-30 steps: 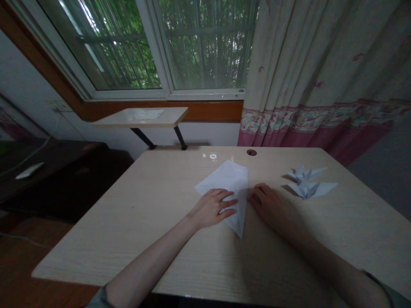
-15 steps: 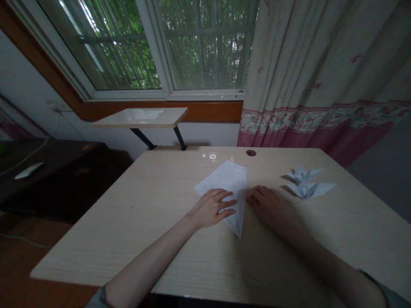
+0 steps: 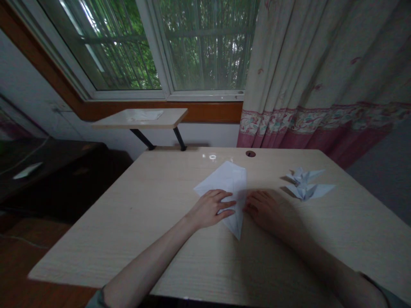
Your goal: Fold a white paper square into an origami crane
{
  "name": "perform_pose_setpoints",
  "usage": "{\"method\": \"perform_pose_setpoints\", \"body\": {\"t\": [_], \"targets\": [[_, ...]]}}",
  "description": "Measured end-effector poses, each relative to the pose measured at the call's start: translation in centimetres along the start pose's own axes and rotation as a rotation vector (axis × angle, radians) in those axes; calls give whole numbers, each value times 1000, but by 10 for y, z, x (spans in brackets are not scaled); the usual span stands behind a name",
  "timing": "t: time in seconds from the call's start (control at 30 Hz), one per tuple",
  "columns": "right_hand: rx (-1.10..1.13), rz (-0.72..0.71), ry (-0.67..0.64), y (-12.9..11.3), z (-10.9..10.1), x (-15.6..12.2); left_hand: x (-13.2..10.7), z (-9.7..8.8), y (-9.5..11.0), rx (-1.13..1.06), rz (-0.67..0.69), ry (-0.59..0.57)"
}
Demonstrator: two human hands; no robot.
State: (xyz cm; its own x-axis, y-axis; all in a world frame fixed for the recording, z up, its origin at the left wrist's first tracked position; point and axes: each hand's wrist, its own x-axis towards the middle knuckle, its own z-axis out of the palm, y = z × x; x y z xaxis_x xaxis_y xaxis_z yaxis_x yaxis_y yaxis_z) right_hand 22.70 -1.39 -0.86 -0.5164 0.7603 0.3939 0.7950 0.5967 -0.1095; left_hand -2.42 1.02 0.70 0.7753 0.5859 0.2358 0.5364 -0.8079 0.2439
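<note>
A white sheet of paper (image 3: 238,184), partly folded, lies flat on the wooden desk with one pointed corner toward me. Across its lower left part rests my left hand (image 3: 213,208), palm down, the fingers spread and pressing on it. At the paper's right edge is my right hand (image 3: 261,209), its fingers curled together and touching that folded edge. Whether those fingertips pinch any paper is hidden from this angle. Farther right stand two folded paper cranes (image 3: 305,191) (image 3: 300,174), one close behind the other.
The pale desk (image 3: 154,214) has a round cable hole (image 3: 251,153) near its back edge. A small raised shelf (image 3: 112,120) on black legs bears some white paper (image 3: 146,115). Behind are a window and a curtain (image 3: 289,115). A dark table (image 3: 64,162) stands left.
My right hand has slid slightly toward me along the paper's right edge. My left hand stays in place on the paper.
</note>
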Motion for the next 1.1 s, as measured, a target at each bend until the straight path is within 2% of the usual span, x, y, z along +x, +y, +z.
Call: {"method": "perform_pose_setpoints", "body": {"t": [0.2, 0.4, 0.6, 0.73, 1.1], "targets": [[29, -32, 29, 2, 5, -2, 0, 0, -1, 1, -6, -2], [-11, 111, 89, 6, 6, -2, 0, 0, -1, -13, -14, 5], [-140, 178, 66, 4, 9, -1, 0, 0, -1, -30, -11, 14], [-138, 213, 38, 3, 8, -1, 0, 1, -2, -36, -11, 20], [-5, 133, 2, 3, 0, 1, 0, 4, -3, -34, -7, 30]]}}
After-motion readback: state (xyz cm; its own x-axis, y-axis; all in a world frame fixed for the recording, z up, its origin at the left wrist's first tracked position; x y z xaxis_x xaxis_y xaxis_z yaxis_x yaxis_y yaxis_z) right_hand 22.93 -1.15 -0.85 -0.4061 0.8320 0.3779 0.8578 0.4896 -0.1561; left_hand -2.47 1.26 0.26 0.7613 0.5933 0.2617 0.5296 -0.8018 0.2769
